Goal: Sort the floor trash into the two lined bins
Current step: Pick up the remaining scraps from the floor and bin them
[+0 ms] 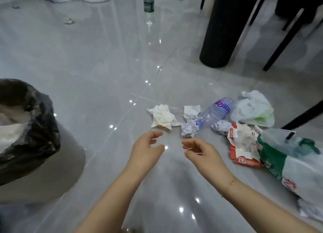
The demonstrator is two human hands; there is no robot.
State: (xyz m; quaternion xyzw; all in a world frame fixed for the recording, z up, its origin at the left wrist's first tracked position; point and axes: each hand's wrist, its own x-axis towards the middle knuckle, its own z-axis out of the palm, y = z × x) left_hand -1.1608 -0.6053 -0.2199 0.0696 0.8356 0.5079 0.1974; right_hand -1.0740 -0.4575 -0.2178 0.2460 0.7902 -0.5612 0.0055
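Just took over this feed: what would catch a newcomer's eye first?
The litter strewn across the glossy grey floor at right: a white tissue wad, a clear bottle lying down, and a torn red wrapper. Both hands, left hand and right hand, hover empty before it, while a black-lined bin stands at left.

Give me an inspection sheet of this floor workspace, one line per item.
Surface: glossy grey tiled floor, with light reflections.
Job's things: black-lined bin at left; white tissue, crumpled paper, lying plastic bottle, white plastic bag, torn red wrapper, green-and-white bag clustered at right.
Clutter: upright bottle and small scraps far back.
Grips: left hand and right hand hover empty, fingers loosely curled.
Cables: nothing seen.
Surroundings: black cylinder, dark chair legs.
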